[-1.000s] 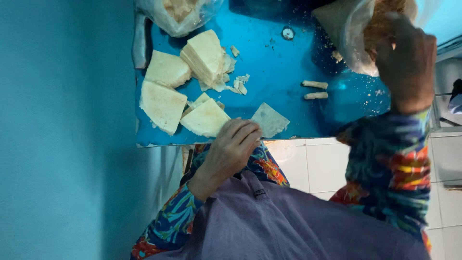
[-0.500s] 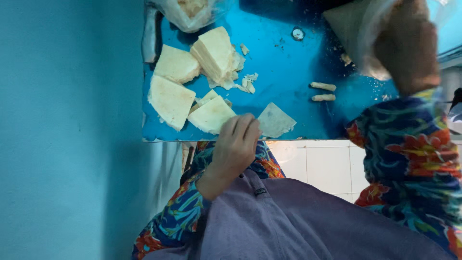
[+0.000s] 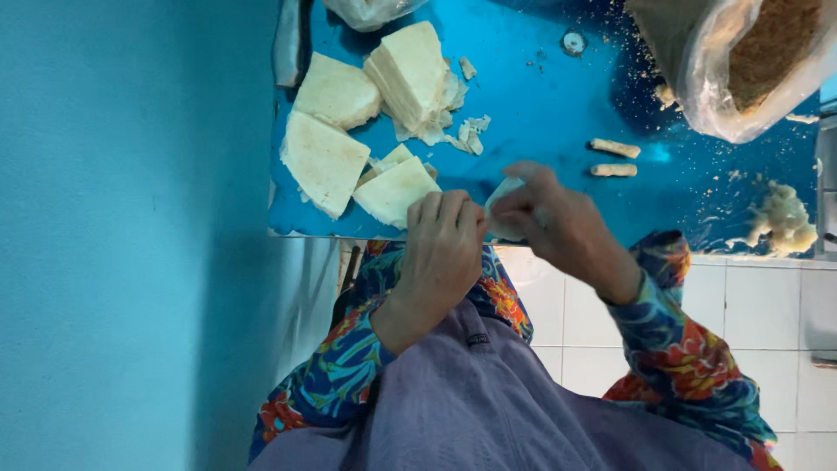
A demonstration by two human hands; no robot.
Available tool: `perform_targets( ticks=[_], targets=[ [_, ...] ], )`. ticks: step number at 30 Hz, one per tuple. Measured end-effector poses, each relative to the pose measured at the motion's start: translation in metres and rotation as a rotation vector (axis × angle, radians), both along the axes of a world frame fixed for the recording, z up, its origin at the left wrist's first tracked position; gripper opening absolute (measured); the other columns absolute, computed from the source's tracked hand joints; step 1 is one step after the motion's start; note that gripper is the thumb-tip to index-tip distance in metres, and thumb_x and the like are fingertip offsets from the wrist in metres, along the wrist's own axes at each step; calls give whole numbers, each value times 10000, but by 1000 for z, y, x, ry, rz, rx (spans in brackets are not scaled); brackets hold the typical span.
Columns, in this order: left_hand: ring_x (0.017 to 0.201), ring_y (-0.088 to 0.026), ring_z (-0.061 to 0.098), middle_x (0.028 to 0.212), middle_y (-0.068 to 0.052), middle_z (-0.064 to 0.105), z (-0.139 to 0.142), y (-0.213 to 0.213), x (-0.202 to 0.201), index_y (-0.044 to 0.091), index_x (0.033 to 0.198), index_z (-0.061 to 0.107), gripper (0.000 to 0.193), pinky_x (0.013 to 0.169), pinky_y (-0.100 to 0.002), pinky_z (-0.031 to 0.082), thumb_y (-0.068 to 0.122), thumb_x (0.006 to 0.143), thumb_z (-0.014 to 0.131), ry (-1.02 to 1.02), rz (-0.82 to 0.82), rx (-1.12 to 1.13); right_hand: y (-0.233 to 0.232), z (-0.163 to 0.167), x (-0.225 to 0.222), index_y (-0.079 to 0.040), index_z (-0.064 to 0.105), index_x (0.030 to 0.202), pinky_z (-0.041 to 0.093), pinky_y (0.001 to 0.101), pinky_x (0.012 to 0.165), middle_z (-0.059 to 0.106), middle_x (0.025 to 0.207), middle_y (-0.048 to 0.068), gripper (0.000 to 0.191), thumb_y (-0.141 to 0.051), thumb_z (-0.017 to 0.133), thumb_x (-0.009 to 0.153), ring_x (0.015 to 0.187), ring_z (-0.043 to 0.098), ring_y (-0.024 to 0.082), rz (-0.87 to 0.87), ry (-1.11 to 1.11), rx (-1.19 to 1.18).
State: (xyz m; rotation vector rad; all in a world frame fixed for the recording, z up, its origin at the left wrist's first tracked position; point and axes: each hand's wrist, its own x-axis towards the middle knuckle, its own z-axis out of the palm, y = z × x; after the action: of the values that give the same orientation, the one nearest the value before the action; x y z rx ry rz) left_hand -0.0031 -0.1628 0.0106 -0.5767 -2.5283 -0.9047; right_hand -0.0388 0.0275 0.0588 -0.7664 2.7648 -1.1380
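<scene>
Head camera view, looking down: a person in a blue floral sleeve and a grey-purple apron worked at a glossy blue desk set against a turquoise wall. The right hand pinched a thin, pale, roughly triangular pastry sheet at the desk's near edge, its grip narrow, thumb and fingertips closed on the sheet's upper part. The left hand lay just beside it with fingers curled down; whether those fingers pressed the sheet or only touched the desk edge could not be told. The sheet looked light, limp and easily torn, so it would best be taken gently by a corner or edge with fingertips, not squeezed. To the left lay a loose cluster of similar cream-coloured triangular sheets, and behind them a thicker stack of the same sheets with ragged scraps beside it. Two small pale rolled sticks sat near the middle of the desk. At the upper right stood a clear plastic bag of brown crumbs, open at the top, with no label visible, and crumbs scattered below it. A lumpy off-white mound of filling rested near the right edge. Another clear plastic bag showed partly at the top edge.
</scene>
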Motion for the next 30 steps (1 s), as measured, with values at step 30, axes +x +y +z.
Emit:
perform_targets(
  ticks=[30],
  targets=[
    [1126,-280,612,1218,-117,652,-8,4,9,-7,1239,644,396,982,-420,505,-35,844,668,17,-200,69,5,19,32,14,318,1447,597,384,821,657,1208,221,568,148,572,958,1127,733,309,-75,97,82]
  ],
)
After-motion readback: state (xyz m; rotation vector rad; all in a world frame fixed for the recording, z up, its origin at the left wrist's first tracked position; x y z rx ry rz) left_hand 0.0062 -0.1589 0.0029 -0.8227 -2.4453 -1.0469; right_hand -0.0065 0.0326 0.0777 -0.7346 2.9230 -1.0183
